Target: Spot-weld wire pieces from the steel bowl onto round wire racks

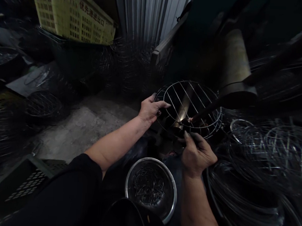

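A round wire rack (190, 82) of parallel steel bars inside a ring stands tilted in front of me. My left hand (152, 108) grips its left rim. Just under its lower edge, my right hand (196, 154) has its fingertips pinched together; anything between them is too small to tell. A dark rod with a copper-coloured tip (207, 109) reaches in among the bars from the right, below a large brass-coloured cylinder (238, 67). Below my hands, a steel bowl (173, 195) holds many small metal pieces (148, 187).
Heaps of wire racks (267, 156) crowd the right side, and more lie in the dim left side (42, 104). A concrete floor (81, 129) lies to the left of my arm. A yellow crate (72, 14) and corrugated sheet metal (148, 11) stand behind.
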Action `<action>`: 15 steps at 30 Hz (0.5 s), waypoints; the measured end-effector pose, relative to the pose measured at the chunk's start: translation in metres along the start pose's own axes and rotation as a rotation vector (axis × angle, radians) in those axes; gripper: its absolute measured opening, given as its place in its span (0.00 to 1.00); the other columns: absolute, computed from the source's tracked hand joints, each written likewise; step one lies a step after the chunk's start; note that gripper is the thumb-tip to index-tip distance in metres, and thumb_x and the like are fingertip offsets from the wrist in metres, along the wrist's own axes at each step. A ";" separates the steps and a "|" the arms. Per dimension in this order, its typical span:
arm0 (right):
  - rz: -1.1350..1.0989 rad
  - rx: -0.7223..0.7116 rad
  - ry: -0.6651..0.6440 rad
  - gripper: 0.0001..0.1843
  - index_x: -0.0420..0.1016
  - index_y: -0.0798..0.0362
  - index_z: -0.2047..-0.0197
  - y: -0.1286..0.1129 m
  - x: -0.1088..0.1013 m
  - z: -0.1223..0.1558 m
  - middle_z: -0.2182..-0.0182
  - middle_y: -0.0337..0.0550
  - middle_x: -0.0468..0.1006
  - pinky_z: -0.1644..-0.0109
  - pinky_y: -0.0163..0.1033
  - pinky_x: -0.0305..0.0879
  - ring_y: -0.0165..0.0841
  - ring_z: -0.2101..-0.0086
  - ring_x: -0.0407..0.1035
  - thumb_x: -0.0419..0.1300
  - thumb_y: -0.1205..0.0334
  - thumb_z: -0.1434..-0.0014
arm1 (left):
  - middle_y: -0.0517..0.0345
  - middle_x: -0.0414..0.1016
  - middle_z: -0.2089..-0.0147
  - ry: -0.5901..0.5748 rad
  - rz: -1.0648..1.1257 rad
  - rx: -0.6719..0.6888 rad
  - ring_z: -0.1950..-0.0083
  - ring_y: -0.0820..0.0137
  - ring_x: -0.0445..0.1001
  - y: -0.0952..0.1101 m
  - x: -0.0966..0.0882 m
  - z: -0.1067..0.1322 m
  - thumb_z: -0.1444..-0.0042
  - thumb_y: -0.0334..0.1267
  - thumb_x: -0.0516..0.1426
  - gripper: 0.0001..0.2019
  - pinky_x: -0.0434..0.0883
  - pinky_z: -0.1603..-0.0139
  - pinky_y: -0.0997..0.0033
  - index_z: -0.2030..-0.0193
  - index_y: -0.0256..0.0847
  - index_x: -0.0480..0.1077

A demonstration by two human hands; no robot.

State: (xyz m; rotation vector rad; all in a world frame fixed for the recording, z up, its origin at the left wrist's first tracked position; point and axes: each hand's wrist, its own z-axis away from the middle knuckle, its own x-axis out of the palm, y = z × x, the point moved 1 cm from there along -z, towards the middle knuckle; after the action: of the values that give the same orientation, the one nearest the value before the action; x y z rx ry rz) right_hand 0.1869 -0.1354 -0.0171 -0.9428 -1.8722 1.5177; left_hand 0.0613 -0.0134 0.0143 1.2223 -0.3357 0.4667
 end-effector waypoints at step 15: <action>-0.018 0.017 -0.021 0.12 0.80 0.55 0.70 -0.006 0.011 -0.010 0.78 0.38 0.79 0.75 0.37 0.71 0.33 0.80 0.74 0.70 0.55 0.54 | 0.67 0.69 0.79 0.006 -0.033 -0.059 0.79 0.78 0.64 0.002 0.005 -0.019 0.64 0.23 0.64 0.42 0.53 0.78 0.76 0.36 0.30 0.66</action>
State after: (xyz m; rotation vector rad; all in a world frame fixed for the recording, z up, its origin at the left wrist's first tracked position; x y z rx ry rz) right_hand 0.1868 -0.1210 -0.0091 -0.9033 -1.8746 1.5354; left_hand 0.0650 0.0062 0.0121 1.1670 -0.3212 0.4290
